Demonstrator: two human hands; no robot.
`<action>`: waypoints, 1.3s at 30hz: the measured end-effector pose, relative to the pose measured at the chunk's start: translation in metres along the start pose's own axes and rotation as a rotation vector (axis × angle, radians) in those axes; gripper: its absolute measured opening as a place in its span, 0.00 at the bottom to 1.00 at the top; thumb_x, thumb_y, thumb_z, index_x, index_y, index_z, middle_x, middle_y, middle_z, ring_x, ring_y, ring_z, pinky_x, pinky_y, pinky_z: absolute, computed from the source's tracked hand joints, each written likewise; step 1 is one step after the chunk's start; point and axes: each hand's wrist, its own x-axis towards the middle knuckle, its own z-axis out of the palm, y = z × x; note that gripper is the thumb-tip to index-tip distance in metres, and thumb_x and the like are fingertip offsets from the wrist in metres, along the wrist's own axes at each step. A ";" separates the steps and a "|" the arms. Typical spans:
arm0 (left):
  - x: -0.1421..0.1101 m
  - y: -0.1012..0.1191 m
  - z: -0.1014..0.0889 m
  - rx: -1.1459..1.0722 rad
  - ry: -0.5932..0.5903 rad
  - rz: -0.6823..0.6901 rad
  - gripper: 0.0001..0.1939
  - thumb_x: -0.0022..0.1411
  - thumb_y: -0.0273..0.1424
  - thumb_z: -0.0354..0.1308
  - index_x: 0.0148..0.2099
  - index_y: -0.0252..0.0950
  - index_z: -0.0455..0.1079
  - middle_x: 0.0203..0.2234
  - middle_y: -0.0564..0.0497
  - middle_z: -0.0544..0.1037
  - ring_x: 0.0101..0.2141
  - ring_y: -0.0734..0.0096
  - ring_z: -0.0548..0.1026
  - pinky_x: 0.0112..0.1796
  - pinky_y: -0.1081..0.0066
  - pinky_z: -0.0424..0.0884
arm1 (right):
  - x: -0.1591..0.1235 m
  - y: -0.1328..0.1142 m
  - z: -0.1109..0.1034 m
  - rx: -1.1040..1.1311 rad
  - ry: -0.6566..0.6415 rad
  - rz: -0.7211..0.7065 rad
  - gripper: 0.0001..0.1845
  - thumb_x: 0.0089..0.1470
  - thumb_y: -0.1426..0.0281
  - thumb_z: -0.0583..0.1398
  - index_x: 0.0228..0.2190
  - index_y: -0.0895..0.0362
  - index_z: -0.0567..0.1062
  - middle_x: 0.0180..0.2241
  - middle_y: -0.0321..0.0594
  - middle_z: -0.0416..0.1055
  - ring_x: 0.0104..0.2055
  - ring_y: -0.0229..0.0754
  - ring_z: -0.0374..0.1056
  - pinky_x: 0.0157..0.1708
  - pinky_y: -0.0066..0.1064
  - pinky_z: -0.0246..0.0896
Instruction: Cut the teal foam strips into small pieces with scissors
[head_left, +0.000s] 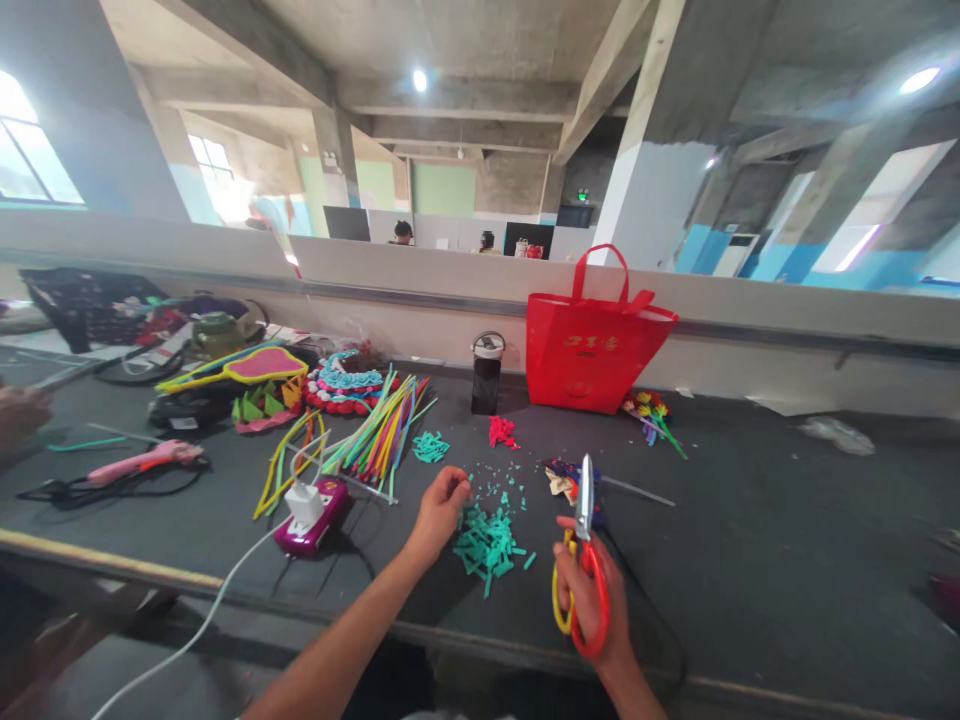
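My left hand point(442, 505) hovers at the upper left edge of a heap of cut teal strips point(486, 545). Its fingers are curled together, and whatever may be between them is hidden. In my right hand point(611, 605) is a pair of scissors point(585, 510) with one red and one yellow handle, its blades together and pointing away from me. Tiny teal scraps point(504, 485) are scattered just beyond the heap. Farther off lie a small teal pile point(430, 447) and a small pile of red pieces point(502, 432).
Bundled coloured strips point(386, 430) lie left of centre, behind a purple power socket point(322, 515) with a white plug. A dark bottle point(487, 380) and red bag point(596, 350) stand at the back. A pink glue gun point(142, 460) lies left, near another person's hand point(22, 412).
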 end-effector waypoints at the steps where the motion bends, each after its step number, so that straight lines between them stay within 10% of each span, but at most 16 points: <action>1: 0.004 0.005 0.003 -0.053 0.000 -0.023 0.08 0.54 0.36 0.56 0.33 0.37 0.63 0.20 0.57 0.69 0.24 0.75 0.66 0.28 0.75 0.61 | 0.007 -0.004 0.005 -0.022 -0.031 -0.029 0.31 0.52 0.55 0.60 0.52 0.58 0.66 0.15 0.25 0.59 0.13 0.32 0.55 0.12 0.22 0.54; 10: 0.012 0.014 0.021 -0.237 -0.070 -0.146 0.13 0.48 0.38 0.62 0.30 0.36 0.64 0.19 0.56 0.69 0.22 0.76 0.65 0.27 0.75 0.60 | 0.070 -0.009 0.054 -0.250 -0.022 -0.431 0.26 0.51 0.63 0.59 0.51 0.58 0.67 0.32 0.39 0.73 0.32 0.39 0.71 0.36 0.31 0.69; 39: 0.037 0.009 0.026 -0.130 -0.245 -0.185 0.06 0.46 0.30 0.59 0.24 0.33 0.66 0.15 0.54 0.71 0.17 0.77 0.64 0.23 0.75 0.60 | 0.106 -0.009 0.080 -0.147 -0.089 -0.245 0.25 0.49 0.60 0.61 0.47 0.59 0.68 0.25 0.35 0.72 0.18 0.35 0.62 0.16 0.25 0.58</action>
